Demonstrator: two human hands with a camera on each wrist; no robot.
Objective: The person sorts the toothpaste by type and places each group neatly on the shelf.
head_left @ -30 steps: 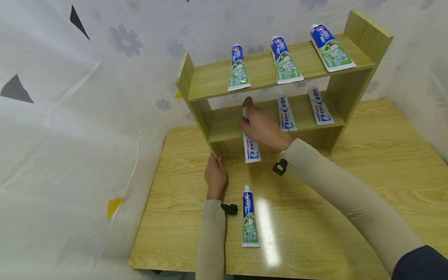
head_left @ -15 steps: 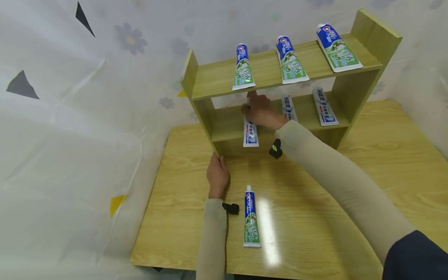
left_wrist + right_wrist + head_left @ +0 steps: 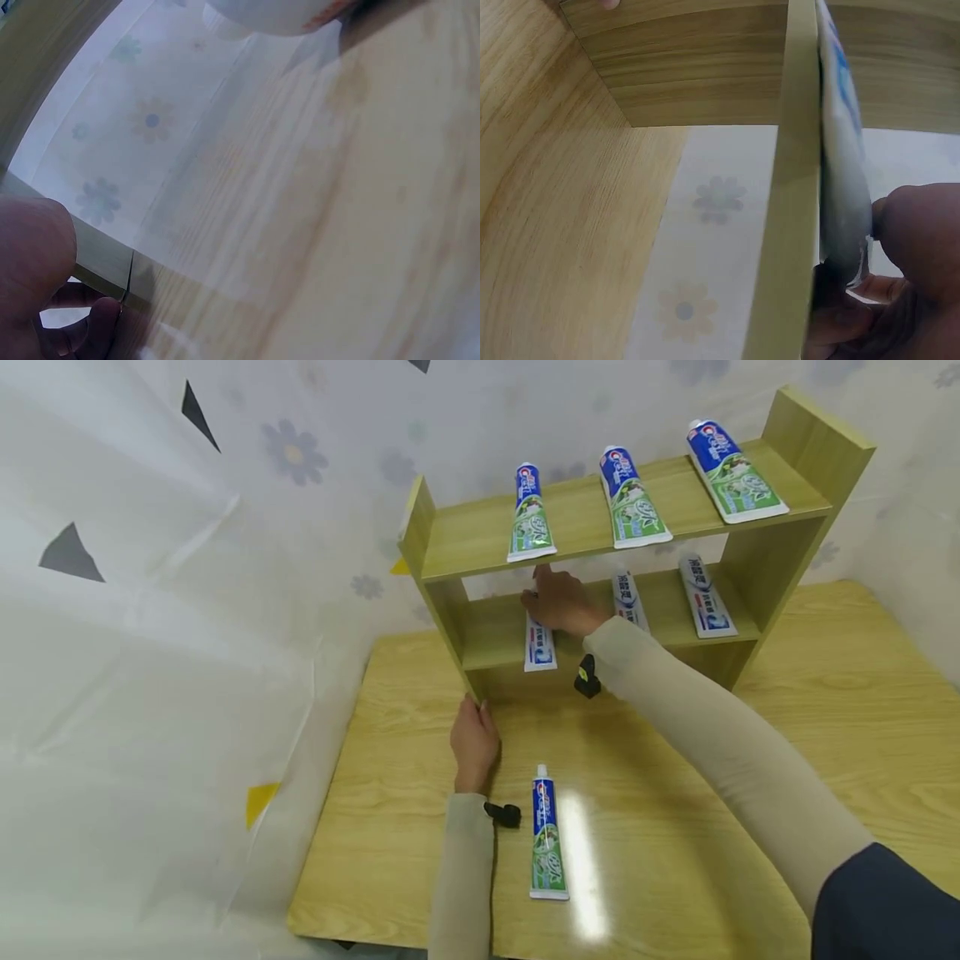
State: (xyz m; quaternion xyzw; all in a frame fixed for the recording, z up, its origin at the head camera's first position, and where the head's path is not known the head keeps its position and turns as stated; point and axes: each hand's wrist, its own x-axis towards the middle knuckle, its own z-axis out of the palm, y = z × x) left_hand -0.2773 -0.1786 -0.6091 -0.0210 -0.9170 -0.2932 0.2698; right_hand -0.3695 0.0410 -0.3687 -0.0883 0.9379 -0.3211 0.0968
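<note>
My right hand [image 3: 562, 602] grips a white toothpaste tube [image 3: 540, 647] near its cap end, on the middle board of a two-tier wooden shelf [image 3: 491, 639]. The tube's flat end reaches the board's front edge. In the right wrist view, thumb and fingers close round the narrow end of the tube [image 3: 844, 165], which lies along the board [image 3: 784, 217]. With thumb and fingers on either side, my left hand [image 3: 475, 742] holds the bottom of the shelf's left side panel; the left wrist view shows the thumb [image 3: 34, 259] against it.
Two more white toothpaste tubes [image 3: 707, 597] lie to the right on the middle board. Three blue-green tubes [image 3: 637, 502] lie on the top board. Another blue-green tube [image 3: 549, 835] lies on the wooden table [image 3: 675, 827] in front. Behind hangs a flowered covering [image 3: 345, 510].
My right hand has moved the white tube back and up onto the middle board; its flat end hung well past the front edge before. The left hand keeps its hold on the shelf.
</note>
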